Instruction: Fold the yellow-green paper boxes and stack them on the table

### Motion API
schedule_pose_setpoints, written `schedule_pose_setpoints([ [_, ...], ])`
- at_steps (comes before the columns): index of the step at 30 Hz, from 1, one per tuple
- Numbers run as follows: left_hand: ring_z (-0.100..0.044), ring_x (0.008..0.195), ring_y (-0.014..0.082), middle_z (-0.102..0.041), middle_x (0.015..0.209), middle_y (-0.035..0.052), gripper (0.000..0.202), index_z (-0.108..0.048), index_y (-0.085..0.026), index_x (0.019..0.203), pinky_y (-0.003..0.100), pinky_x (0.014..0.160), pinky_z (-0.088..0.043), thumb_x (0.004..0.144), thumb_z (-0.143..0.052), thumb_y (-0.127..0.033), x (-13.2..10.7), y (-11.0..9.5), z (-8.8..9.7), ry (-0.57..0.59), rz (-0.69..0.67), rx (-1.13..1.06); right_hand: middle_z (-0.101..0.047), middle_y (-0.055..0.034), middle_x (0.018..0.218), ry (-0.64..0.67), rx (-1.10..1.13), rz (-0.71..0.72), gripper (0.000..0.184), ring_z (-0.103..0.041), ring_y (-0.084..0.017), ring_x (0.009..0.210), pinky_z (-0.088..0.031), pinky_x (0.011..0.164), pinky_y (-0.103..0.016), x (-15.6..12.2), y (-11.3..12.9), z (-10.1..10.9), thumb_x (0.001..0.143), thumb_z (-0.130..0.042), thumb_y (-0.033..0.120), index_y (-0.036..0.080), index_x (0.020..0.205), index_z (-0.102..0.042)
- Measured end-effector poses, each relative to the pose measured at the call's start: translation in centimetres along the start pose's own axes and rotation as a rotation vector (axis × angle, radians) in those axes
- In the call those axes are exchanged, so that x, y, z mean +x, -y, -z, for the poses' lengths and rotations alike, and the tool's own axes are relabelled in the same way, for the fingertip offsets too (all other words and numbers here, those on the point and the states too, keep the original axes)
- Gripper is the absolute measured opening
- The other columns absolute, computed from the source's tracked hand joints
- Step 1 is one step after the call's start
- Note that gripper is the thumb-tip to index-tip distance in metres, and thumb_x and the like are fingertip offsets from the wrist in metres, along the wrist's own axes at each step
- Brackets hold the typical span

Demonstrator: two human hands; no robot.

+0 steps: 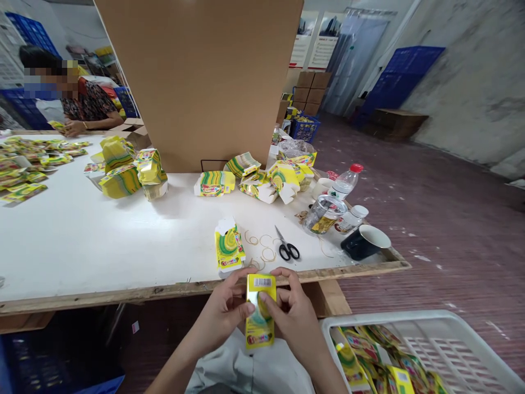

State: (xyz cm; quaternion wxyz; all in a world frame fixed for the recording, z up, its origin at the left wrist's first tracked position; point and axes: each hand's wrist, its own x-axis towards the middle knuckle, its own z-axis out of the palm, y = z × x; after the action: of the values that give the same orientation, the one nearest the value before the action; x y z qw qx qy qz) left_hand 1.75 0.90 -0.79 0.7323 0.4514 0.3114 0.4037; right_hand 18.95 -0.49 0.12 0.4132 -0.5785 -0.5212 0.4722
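Both hands hold a small yellow printed carton (261, 323) upright over my lap, just below the table's front edge. My left hand (229, 306) grips its left side, thumb on the front. My right hand (293, 303) grips the right side, with its thumb pressed on the printed face. A barcode shows near the carton's top. On the table just beyond lies a small stack of flat yellow cartons (228, 246). Rubber bands (268, 254) lie beside it, then black-handled scissors (289, 250).
A white basket (443, 317) of filled-looking cartons stands at lower right. A dark mug (361, 243), clear jar (322, 216) and bottle (346, 183) line the table's right edge. Bundled cartons (215, 183) lie before a tall cardboard panel (200, 82). A person (88, 101) sits at far left.
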Motion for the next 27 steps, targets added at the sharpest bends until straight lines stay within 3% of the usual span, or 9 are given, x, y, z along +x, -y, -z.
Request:
schedule_pose_setpoints([
  [3, -0.070, 0.082, 0.0192, -0.073, 0.104, 0.0094, 0.056, -0.052, -0.023, 0.131, 0.031, 0.080, -0.052, 0.080, -0.075, -0.029, 0.0, 0.1, 0.3, 0.014, 0.017, -0.024, -0.063, 0.0040, 0.058, -0.042, 0.059, 0.034, 0.040, -0.059, -0.017, 0.055, -0.045, 0.053, -0.024, 0.1, -0.4, 0.8, 0.086, -0.059, 0.056, 0.022, 0.106, -0.054],
  [6, -0.070, 0.081, 0.0189, -0.074, 0.104, 0.0091, 0.052, -0.055, -0.022, 0.128, 0.030, 0.078, -0.053, 0.080, -0.075, -0.028, 0.1, 0.2, 0.3, 0.029, 0.011, -0.018, -0.072, -0.0044, 0.081, -0.145, 0.051, 0.130, 0.035, -0.066, -0.020, 0.073, -0.052, 0.066, -0.027, 0.3, -0.9, 1.0, 0.085, -0.064, 0.051, 0.020, 0.102, -0.065],
  [9, -0.070, 0.089, 0.0219, -0.075, 0.102, 0.0096, 0.046, -0.059, -0.020, 0.124, 0.030, 0.079, -0.053, 0.081, -0.074, -0.026, 0.3, 0.4, -0.6, 0.014, -0.046, 0.025, -0.073, -0.0080, 0.091, -0.130, 0.124, 0.180, 0.029, -0.067, -0.021, 0.080, -0.055, 0.072, -0.029, 0.3, -0.9, 0.4, 0.083, -0.069, 0.046, 0.020, 0.095, -0.070],
  [12, -0.069, 0.102, 0.0248, -0.072, 0.116, 0.0113, 0.043, -0.062, -0.021, 0.124, 0.030, 0.084, -0.054, 0.082, -0.071, -0.023, 0.4, 1.1, -1.7, -0.008, -0.124, 0.114, -0.073, -0.0084, 0.091, -0.165, 0.116, 0.194, 0.026, -0.069, -0.023, 0.082, -0.056, 0.072, -0.030, -0.4, -0.5, 1.0, 0.083, -0.069, 0.044, 0.020, 0.092, -0.071],
  [16, -0.066, 0.112, 0.0268, -0.064, 0.131, 0.0117, 0.046, -0.057, -0.025, 0.132, 0.040, 0.097, -0.053, 0.086, -0.063, -0.022, 0.8, 1.6, -1.1, -0.100, -0.172, 0.337, -0.074, -0.0079, 0.089, -0.232, -0.371, 0.181, 0.026, -0.068, -0.028, 0.083, -0.054, 0.073, -0.036, -2.8, -0.7, 6.7, 0.082, -0.066, 0.048, 0.025, 0.089, -0.075],
  [18, -0.056, 0.128, 0.0283, -0.061, 0.137, 0.0112, 0.045, -0.054, -0.025, 0.134, 0.047, 0.111, -0.041, 0.089, -0.059, -0.024, 1.2, 1.6, 0.5, -0.256, -0.258, 0.557, -0.072, -0.0084, 0.084, -0.364, -0.677, 0.180, 0.032, -0.066, -0.032, 0.079, -0.050, 0.073, -0.044, -4.0, -1.3, 10.0, 0.076, -0.064, 0.057, 0.029, 0.080, -0.076],
  [20, -0.041, 0.140, 0.0295, -0.054, 0.145, 0.0115, 0.047, -0.051, -0.024, 0.137, 0.055, 0.119, -0.024, 0.090, -0.057, -0.026, 1.7, 1.7, 2.4, -0.403, -0.324, 0.804, -0.072, -0.0093, 0.083, -0.434, -0.789, 0.163, 0.037, -0.064, -0.035, 0.080, -0.047, 0.075, -0.049, -4.4, -1.9, 11.7, 0.072, -0.062, 0.063, 0.030, 0.081, -0.077],
  [23, -0.040, 0.142, 0.0290, -0.053, 0.146, 0.0125, 0.052, -0.043, -0.023, 0.141, 0.061, 0.120, -0.012, 0.091, -0.055, -0.025, 2.4, 2.3, 4.4, -0.411, -0.300, 0.999, -0.073, -0.0092, 0.088, -0.315, -0.591, 0.133, 0.033, -0.064, -0.032, 0.085, -0.048, 0.078, -0.045, -2.6, -2.4, 9.4, 0.074, -0.064, 0.057, 0.029, 0.085, -0.077],
  [27, -0.046, 0.138, 0.0248, -0.055, 0.145, 0.0112, 0.052, -0.040, -0.024, 0.142, 0.059, 0.122, -0.009, 0.091, -0.052, -0.022, 2.7, 3.1, 4.7, -0.269, -0.290, 1.057, -0.074, -0.0100, 0.091, -0.239, -0.207, 0.107, 0.032, -0.062, -0.027, 0.081, -0.048, 0.074, -0.037, 3.7, -2.7, 1.7, 0.069, -0.071, 0.048, 0.022, 0.087, -0.077],
])
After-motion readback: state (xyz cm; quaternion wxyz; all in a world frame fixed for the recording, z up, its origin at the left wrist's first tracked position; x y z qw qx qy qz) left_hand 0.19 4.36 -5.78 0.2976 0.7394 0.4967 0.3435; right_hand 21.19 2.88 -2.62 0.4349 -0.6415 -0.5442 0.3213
